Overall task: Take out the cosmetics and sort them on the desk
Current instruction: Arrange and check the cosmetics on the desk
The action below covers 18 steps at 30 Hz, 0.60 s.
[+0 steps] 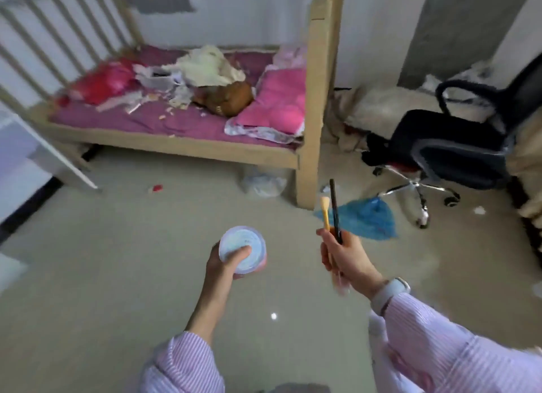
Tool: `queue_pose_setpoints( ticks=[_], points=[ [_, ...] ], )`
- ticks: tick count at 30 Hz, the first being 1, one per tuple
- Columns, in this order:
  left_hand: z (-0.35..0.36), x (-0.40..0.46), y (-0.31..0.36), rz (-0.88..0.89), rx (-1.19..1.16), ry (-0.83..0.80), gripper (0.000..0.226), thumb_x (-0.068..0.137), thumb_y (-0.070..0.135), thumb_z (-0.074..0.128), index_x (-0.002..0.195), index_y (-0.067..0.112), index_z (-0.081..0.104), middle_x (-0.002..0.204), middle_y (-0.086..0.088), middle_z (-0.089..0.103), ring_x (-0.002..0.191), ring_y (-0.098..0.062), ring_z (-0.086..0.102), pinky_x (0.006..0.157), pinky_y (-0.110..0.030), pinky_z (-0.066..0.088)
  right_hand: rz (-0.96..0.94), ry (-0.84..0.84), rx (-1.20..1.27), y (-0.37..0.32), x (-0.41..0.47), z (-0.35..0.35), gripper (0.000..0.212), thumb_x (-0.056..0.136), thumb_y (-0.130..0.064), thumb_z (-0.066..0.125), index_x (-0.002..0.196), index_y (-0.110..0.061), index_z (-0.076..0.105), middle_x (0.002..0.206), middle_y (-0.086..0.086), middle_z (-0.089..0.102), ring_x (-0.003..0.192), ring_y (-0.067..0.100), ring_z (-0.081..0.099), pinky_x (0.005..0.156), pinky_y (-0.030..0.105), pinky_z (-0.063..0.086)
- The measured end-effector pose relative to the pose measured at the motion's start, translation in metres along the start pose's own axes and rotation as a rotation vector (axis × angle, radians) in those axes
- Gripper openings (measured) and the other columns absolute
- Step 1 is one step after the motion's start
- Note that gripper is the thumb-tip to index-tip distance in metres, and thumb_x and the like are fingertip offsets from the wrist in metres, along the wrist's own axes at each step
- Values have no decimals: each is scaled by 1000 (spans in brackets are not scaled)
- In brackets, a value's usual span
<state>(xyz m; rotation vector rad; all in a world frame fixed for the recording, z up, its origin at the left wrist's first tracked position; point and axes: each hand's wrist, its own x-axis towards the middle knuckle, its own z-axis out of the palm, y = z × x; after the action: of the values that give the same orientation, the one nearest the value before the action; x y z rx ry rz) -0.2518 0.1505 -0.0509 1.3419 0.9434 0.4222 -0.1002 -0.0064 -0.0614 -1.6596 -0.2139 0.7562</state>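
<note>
My left hand grips a round pale-blue jar, with the thumb lying across its lid. My right hand is closed on two upright sticks held together: a yellow spatula and a longer black brush handle. Both hands hover over bare floor, the right one nearer a blue bag. Across the room a brown bag lies on the purple mattress of a wooden cot, among crumpled paper and small scattered items. The whole view is motion-blurred.
A black swivel chair stands at the right beside heaped bedding. A blue plastic bag and a clear plastic bag lie on the floor by the cot leg. A white furniture edge juts in at the left.
</note>
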Motion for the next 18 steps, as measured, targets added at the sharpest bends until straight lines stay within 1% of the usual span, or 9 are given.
queue_pose_setpoints(
  ticks=[1, 3, 6, 9, 11, 12, 14, 16, 18],
  points=[
    [-46, 5, 0, -1, -19, 72, 65, 54, 34, 68, 113, 8, 58, 110, -15, 65, 95, -26, 62, 77, -38, 50, 2, -79, -27, -4, 8, 42, 16, 95, -18, 46, 95, -5, 54, 57, 4, 48, 39, 7, 45, 37, 20, 37],
    [-127, 13, -1, -6, -57, 207, 61, 58, 30, 66, 114, 6, 58, 112, -18, 64, 102, -34, 62, 83, -44, 51, 5, -202, -71, -11, 20, 117, 16, 94, -16, 46, 97, -3, 55, 57, 5, 48, 38, 8, 45, 36, 20, 37],
    [-231, 16, 2, -2, -123, 360, 49, 65, 25, 64, 110, 6, 60, 109, -19, 66, 97, -36, 65, 82, -43, 55, -3, -368, -170, -27, 33, 220, 17, 93, -16, 49, 92, -1, 56, 57, 6, 50, 39, 11, 46, 39, 23, 39],
    [-309, 27, 0, -9, -178, 543, 60, 65, 29, 66, 120, 5, 54, 116, -18, 62, 103, -36, 62, 92, -50, 50, -18, -529, -246, -44, 50, 312, 23, 92, -18, 51, 95, 4, 57, 61, 8, 53, 46, 15, 48, 42, 25, 42],
    [-345, 42, -2, -15, -240, 664, 62, 66, 29, 69, 121, 5, 53, 117, -18, 62, 105, -36, 60, 94, -52, 47, -15, -607, -273, -53, 65, 365, 25, 92, -18, 51, 96, 6, 56, 63, 9, 54, 47, 16, 49, 41, 24, 43],
    [-360, 53, -3, -22, -268, 714, 58, 69, 25, 71, 121, 6, 53, 117, -18, 62, 105, -35, 60, 93, -50, 48, -8, -644, -280, -57, 74, 391, 26, 92, -19, 51, 96, 7, 56, 64, 10, 54, 48, 16, 48, 41, 24, 43],
    [-389, 79, -4, -36, -312, 776, 51, 75, 19, 72, 120, 7, 53, 115, -17, 62, 100, -32, 61, 86, -45, 49, -3, -717, -295, -67, 96, 440, 25, 92, -19, 52, 94, 5, 55, 64, 9, 54, 47, 16, 48, 41, 24, 42],
    [-422, 111, -1, -41, -330, 805, 50, 76, 17, 72, 121, 6, 53, 112, -15, 63, 93, -28, 62, 76, -37, 52, -13, -766, -309, -79, 125, 491, 22, 92, -19, 53, 92, 2, 56, 63, 8, 54, 48, 16, 48, 42, 24, 42],
    [-455, 145, 9, -34, -345, 847, 44, 79, 14, 68, 120, 7, 52, 111, -14, 64, 86, -23, 64, 63, -27, 53, -14, -787, -308, -94, 158, 544, 18, 91, -18, 53, 91, 0, 56, 62, 7, 54, 48, 16, 48, 43, 24, 43]
  ],
)
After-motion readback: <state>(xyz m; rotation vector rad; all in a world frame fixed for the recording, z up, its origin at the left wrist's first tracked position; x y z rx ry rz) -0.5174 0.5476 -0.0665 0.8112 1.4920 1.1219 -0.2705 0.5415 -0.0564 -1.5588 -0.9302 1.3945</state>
